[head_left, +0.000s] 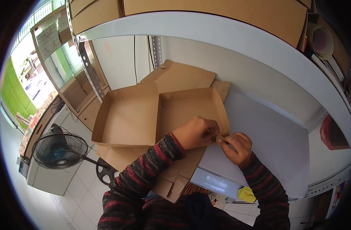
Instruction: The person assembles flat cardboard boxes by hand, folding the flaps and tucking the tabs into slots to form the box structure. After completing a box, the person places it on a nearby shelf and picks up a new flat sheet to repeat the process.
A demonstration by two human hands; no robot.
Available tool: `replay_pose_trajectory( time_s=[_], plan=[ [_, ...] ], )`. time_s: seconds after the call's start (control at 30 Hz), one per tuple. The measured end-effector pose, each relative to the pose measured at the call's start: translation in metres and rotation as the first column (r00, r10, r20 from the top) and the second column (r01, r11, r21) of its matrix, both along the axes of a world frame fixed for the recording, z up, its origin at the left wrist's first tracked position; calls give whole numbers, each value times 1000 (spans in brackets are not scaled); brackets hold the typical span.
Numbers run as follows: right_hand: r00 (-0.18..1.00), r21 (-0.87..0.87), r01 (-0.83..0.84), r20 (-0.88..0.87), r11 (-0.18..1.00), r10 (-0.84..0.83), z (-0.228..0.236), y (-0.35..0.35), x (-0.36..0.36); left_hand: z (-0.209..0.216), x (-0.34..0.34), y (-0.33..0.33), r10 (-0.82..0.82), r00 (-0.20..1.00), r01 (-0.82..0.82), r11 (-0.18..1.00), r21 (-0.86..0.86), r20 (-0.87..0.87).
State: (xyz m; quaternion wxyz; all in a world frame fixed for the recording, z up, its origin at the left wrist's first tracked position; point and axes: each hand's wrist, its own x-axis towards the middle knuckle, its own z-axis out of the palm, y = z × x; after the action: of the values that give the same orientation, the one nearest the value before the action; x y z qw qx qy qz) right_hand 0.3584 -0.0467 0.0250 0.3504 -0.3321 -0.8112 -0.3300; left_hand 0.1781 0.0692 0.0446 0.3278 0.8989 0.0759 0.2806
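An unfolded brown cardboard box (127, 119) lies on the shelf, its two shallow halves side by side and joined along a middle fold. At the near right corner of the right half, both my hands work close together. My left hand (197, 132) is closed, its fingers curled at the corner over the near wall. Just to its right, my right hand (237, 148) pinches a small cardboard flap (220, 138) between thumb and fingers. What the left fingertips hold is partly hidden. Flat cardboard sheets (183, 74) lie beneath and behind the box.
The grey shelf top (260, 134) stretches to the right. Overhead runs a white shelf beam (206, 21) with large cardboard boxes (221, 7) above it. A black fan (60, 151) stands at left. A yellow cloth (246, 194) lies near my right forearm.
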Motion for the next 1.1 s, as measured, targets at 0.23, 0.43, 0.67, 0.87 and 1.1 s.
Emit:
replay_pose_trajectory(
  time_s=[0.23,0.43,0.67,0.87,1.1],
  plan=[
    [1000,-15,-12,-25,1000,12,0,0,-1,0,1,1,-5,1000,5,1000,-16,-3],
    [999,-19,-1,-39,1000,0,-2,1,0,0,2,0,-9,1000,8,997,-79,-9],
    [998,-32,4,-59,999,-6,-3,0,-1,-1,-2,1,-76,997,77,996,-32,19],
    [1000,12,-12,0,1000,12,-2,0,-1,2,-5,-2,-72,997,72,996,-50,1],
    [997,-4,23,-67,1000,-23,-2,0,-4,5,-8,-7,-111,993,113,992,-61,26]
  ],
)
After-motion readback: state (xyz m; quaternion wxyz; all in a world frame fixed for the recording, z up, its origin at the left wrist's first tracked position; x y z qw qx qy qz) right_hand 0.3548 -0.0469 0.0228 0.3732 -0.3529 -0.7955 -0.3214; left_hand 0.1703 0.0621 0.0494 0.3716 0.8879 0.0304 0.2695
